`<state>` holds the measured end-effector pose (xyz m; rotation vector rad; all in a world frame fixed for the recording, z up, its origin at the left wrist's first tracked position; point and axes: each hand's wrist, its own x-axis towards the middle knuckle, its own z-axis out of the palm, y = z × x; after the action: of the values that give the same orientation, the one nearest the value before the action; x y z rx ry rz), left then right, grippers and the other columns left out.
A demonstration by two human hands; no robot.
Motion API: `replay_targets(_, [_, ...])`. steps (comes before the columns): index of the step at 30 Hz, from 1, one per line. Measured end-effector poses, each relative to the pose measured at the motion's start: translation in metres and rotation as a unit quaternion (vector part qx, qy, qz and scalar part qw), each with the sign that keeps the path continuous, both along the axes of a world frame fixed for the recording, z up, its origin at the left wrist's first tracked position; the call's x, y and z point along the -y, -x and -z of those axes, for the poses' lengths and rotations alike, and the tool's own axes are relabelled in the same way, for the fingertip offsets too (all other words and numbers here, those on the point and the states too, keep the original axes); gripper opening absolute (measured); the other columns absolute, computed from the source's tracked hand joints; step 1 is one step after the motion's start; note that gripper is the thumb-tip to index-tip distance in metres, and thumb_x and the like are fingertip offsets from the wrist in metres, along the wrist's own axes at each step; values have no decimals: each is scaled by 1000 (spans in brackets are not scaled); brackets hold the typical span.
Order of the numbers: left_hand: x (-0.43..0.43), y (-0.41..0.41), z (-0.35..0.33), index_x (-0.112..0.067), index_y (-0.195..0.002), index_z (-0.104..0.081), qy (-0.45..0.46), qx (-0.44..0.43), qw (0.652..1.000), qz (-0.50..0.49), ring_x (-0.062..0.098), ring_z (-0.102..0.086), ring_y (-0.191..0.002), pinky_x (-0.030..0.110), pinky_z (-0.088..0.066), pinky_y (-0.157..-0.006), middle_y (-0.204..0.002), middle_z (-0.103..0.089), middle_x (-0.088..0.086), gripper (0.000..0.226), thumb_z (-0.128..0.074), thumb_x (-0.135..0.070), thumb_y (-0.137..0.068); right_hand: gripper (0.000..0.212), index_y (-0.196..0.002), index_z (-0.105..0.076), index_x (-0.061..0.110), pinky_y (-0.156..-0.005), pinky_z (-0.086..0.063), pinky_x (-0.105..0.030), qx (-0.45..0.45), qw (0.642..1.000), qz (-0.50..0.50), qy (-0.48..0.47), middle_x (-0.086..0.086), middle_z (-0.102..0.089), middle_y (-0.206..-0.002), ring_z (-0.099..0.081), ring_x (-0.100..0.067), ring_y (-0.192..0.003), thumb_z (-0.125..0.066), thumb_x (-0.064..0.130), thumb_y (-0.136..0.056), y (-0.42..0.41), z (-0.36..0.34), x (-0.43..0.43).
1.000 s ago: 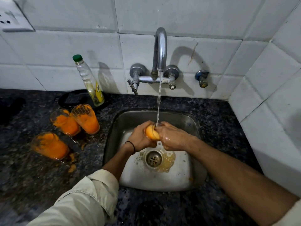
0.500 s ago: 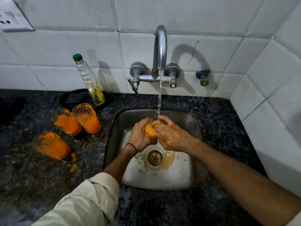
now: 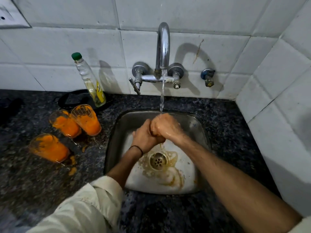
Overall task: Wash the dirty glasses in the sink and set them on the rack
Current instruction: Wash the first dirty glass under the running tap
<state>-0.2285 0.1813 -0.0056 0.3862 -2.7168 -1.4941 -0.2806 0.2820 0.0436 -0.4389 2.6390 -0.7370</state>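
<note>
Both hands meet over the steel sink (image 3: 116, 132), under the running tap (image 3: 162, 47). My left hand (image 3: 143, 139) is curled round the glass being washed, and my right hand (image 3: 166, 127) closes over it from the far side. The glass itself is hidden between them. Orange-tinted water drips from the hands and pools round the drain (image 3: 158, 160). Three dirty glasses smeared with orange stand on the dark counter left of the sink: one (image 3: 87, 120) nearest the sink, one (image 3: 65, 124) beside it, one (image 3: 48, 148) nearer me.
A clear bottle with a green cap (image 3: 91, 83) leans against the tiled wall behind the glasses, on a black ring-shaped object (image 3: 70, 100). Orange spills (image 3: 72, 170) dot the counter. A white tiled wall (image 3: 277, 115) closes in the right side. No rack is in view.
The orange glass showed between my hands before; now my right hand has closed over it and hides it. The hands stay under the stream.
</note>
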Motion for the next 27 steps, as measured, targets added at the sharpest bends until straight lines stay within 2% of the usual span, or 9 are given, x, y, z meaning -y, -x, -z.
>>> replay_targets(2, [11,2,-7,-18,-99,-66,-101,48,992,58,9,-69,-77,20,-52,-60,-78,-71,-8,41,-88,-14,-65,20,-89,-68,10,-73,-45,-32,-14,996,-86,-21,-5,-60,-85,-54,-22,-82,-50,17,-94,2,-6,-3])
replay_targets(5, [10,-3,-7,-19,-97,-66,-152,49,986,51,-2,-67,-70,19,-55,-62,-81,-72,-5,38,-86,-7,-67,16,-69,-68,12,-59,-44,-31,49,995,-68,53,-6,-64,-70,-62,-22,-69,-58,14,-82,0,-11,-3])
replay_targets(8, [-9,-7,4,-26,-115,-60,35,9,997,-66,13,-68,-83,36,-58,-73,-96,-72,-3,59,-84,-33,-62,33,-59,-58,19,-63,-42,-32,162,967,69,185,0,-58,-61,-56,-18,-61,-59,32,-89,-7,-9,-1])
replay_targets(10, [-23,-14,7,-26,-122,-55,80,-16,993,-90,17,-67,-86,38,-56,-72,-98,-71,-3,61,-77,-44,-69,45,-68,-66,17,-69,-45,-33,90,983,105,125,-3,-66,-70,-64,-23,-72,-55,55,-92,-14,4,4])
replay_targets(13, [-22,-20,10,-22,-115,-58,-65,4,998,-23,14,-67,-88,28,-56,-71,-94,-70,-5,51,-76,-41,-71,49,-70,-70,15,-70,-49,-32,-100,993,63,24,-3,-67,-68,-67,-23,-72,-52,53,-95,-19,11,2])
replay_targets(17, [1,-24,3,-21,-106,-61,-304,7,949,81,11,-70,-92,19,-54,-75,-99,-70,-2,45,-81,-2,-71,42,-53,-61,21,-59,-40,-25,-58,993,-92,51,4,-58,-54,-58,-13,-57,-59,39,-91,-15,-3,-10])
replay_targets(20, [-11,-14,2,-22,-102,-61,-94,-35,995,7,9,-66,-81,21,-51,-67,-89,-68,-6,32,-80,-19,-76,43,-58,-62,16,-61,-39,-29,-69,995,1,73,-1,-59,-60,-58,-20,-60,-57,42,-92,-16,2,-3])
replay_targets(23, [-21,-8,-2,-22,-116,-54,84,-61,993,-52,10,-60,-80,25,-47,-63,-89,-63,-10,44,-70,-38,-79,46,-66,-59,18,-64,-36,-30,-42,989,121,78,3,-55,-61,-51,-14,-57,-48,49,-99,-17,4,10])
replay_targets(27, [7,-4,0,-19,-116,-58,-226,37,969,89,16,-66,-100,24,-52,-84,-103,-69,-2,59,-82,-21,-62,45,-59,-61,19,-55,-39,-24,-57,995,2,77,6,-53,-51,-52,-10,-49,-54,40,-98,-8,-5,-4])
